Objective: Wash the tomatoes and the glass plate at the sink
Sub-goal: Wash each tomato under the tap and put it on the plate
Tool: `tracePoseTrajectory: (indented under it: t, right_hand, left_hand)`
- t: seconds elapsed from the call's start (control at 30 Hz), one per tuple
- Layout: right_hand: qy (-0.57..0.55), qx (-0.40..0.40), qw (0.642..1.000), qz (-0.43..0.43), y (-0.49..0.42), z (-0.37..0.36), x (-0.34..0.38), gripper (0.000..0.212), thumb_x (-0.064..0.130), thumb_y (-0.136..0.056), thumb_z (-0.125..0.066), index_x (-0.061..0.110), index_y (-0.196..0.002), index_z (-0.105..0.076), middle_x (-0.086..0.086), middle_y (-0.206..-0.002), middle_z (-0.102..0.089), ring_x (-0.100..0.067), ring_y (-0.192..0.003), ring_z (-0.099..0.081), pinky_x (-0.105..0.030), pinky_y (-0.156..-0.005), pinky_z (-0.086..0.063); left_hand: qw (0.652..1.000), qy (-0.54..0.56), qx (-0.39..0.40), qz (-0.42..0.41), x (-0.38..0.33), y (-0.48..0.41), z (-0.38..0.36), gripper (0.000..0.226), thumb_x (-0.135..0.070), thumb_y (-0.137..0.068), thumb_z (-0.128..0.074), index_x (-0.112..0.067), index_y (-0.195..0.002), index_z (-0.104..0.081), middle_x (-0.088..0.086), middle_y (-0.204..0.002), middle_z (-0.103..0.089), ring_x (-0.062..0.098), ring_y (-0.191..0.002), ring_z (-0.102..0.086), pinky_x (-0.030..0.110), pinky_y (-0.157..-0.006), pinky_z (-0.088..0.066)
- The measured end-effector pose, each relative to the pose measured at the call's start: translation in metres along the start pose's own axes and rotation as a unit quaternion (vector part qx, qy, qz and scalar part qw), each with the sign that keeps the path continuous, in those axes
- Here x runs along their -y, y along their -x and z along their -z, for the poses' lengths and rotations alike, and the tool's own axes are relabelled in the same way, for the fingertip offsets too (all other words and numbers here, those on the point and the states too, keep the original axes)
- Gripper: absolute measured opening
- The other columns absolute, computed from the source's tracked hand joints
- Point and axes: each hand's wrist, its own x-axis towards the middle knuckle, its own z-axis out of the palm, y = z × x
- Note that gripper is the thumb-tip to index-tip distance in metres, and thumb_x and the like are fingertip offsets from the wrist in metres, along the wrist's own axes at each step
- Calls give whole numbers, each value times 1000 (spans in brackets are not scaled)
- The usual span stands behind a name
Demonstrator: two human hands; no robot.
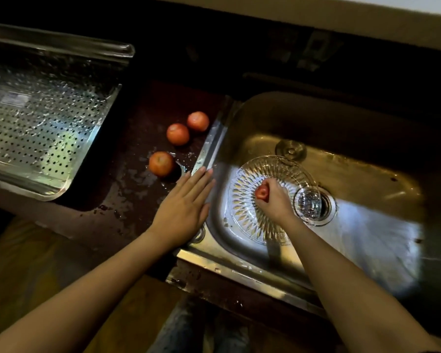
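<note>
Tomato [262, 192] sits in the right hand [274, 200], fingers curled tight around it, just over the glass plate [242, 200] lying in the sink [354, 174]. A small glass bowl [308, 202] rests on the drain beside the plate. The left hand [185, 208] lies flat on the sink's left rim, fingers straight and together. Three more tomatoes [178, 134] wait on the wet counter [127, 187], close to the rim. Farther left sits a metal tray [41, 128] full of holes.

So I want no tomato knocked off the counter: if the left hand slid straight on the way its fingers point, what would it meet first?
Probably the sink rim under the left hand's fingertips; the nearest tomato sits just left of that line.
</note>
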Motion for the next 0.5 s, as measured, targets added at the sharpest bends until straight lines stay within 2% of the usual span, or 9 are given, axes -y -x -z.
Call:
tracePoseTrajectory:
  t: [0.1,0.2,0.33,0.5]
  right_hand:
    - [30,18,999,19,-1,10,3,61,29,-76,-73,27,-127,-39,-9,-130,-49,-29,-121,-41,-46,-102,-39]
    - [35,-7,997,62,-1,31,24,63,33,-79,-69,26,-133,-38,-5,-137,-45,-28,-128,-35,-50,-106,-33]
    - [25,-69,982,172,-6,68,83,53,37,-84,-62,23,-132,-44,-3,-136,-49,-30,-127,-35,-45,-104,-31]
    - [60,-69,955,284,-17,79,159,57,38,-85,-62,20,-135,-44,-6,-140,-46,-32,-126,-35,-42,-103,-32]
  left_hand:
    - [1000,-8,3,21,0,2,0,53,-31,-90,-37,-4,-135,-47,13,-145,-42,31,-137,-35,48,-110,-33]
    - [1000,-5,2,26,1,3,-1,55,-32,-90,-38,-4,-137,-44,13,-147,-40,31,-138,-32,48,-111,-33]
    - [1000,12,5,19,4,2,-3,56,-34,-91,-38,-3,-138,-42,13,-148,-38,32,-140,-27,50,-112,-30]
    - [1000,7,1,19,4,2,-4,58,-36,-90,-38,-3,-138,-43,12,-148,-38,30,-141,-26,49,-113,-27]
